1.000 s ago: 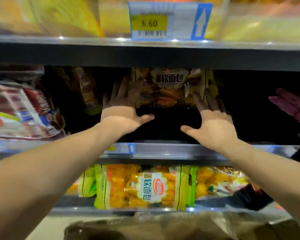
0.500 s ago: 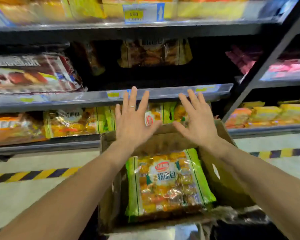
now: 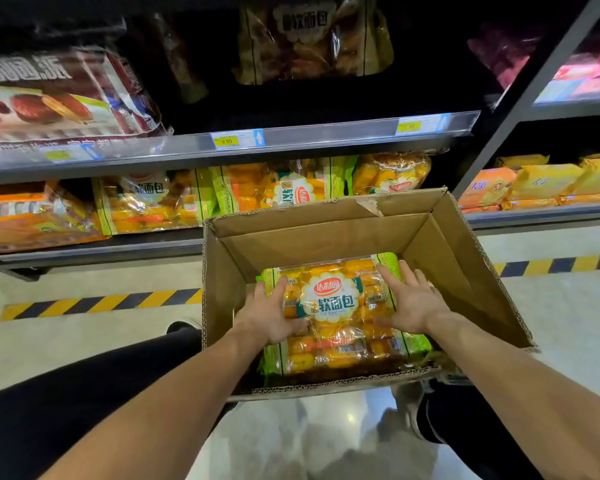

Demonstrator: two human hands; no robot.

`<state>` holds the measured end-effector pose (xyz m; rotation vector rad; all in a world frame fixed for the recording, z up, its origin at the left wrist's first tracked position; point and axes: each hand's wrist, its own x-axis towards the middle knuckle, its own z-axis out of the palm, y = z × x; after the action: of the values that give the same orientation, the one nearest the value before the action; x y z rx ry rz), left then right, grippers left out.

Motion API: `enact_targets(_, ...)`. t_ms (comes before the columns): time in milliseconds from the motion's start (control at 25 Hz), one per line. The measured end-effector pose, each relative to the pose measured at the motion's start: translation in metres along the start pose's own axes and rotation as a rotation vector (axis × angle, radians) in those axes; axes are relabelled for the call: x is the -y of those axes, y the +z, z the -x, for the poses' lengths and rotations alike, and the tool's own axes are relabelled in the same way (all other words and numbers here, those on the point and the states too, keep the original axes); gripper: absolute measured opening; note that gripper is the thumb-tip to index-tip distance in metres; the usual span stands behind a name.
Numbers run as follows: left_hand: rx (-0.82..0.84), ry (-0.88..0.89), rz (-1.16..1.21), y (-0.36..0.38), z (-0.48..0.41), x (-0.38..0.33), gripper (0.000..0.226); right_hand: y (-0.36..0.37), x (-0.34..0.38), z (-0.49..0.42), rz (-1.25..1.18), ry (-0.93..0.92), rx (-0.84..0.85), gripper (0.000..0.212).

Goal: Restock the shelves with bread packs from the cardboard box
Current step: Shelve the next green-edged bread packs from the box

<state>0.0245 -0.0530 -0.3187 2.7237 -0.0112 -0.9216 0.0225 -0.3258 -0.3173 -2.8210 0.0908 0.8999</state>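
An open cardboard box [image 3: 459, 261] stands on the floor in front of the shelves. Inside it lies a green-and-orange bread pack [image 3: 333, 303] with a white label, on top of another like it. My left hand [image 3: 267, 317] grips the pack's left edge, fingers curled over the side. My right hand [image 3: 413, 303] presses on its right side with fingers spread. Similar bread packs [image 3: 281, 188] stand on the lower shelf behind the box. A brown bread pack [image 3: 309, 39] sits deep on the middle shelf [image 3: 326, 135], with dark free room around it.
Red snack bags [image 3: 59, 98] fill the middle shelf's left end. Orange and yellow packs [image 3: 534, 181] lie on the neighbouring shelf unit at right, behind a slanted metal post [image 3: 520, 98]. A yellow-black stripe [image 3: 101, 303] runs along the floor. My dark-trousered legs flank the box.
My hands left the brown pack on the middle shelf, dropped towards the box, and now rest on the top bread pack. The view tilted down.
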Motion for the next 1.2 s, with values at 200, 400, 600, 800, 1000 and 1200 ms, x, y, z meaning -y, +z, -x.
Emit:
enact_targets(200,0.173,-0.141,0.169,0.013,-0.034,0.012,0.113,0.010,-0.012,-0.041,-0.038,0.120,0.292,0.125)
enact_targets(400,0.320,-0.166,0.286,0.035,-0.052,0.022,0.125,0.031,-0.021,-0.063,-0.258,0.083,0.397,0.136)
enact_targets(600,0.262,-0.118,0.438,0.040,-0.045,0.013,0.134,0.029,-0.018,-0.049,-0.304,0.006,0.301,0.117)
enact_targets(800,0.103,0.007,0.381,0.015,-0.017,0.002,0.132,0.006,-0.012,-0.014,-0.370,-0.008,0.178,0.111)
enact_targets(1000,-0.116,0.130,0.364,-0.030,0.020,-0.008,0.126,-0.035,0.002,0.032,-0.362,-0.066,-0.047,0.114)
enact_targets(1200,-0.285,0.176,0.407,-0.054,0.054,-0.005,0.124,-0.067,0.023,0.071,-0.351,-0.102,-0.309,0.100)
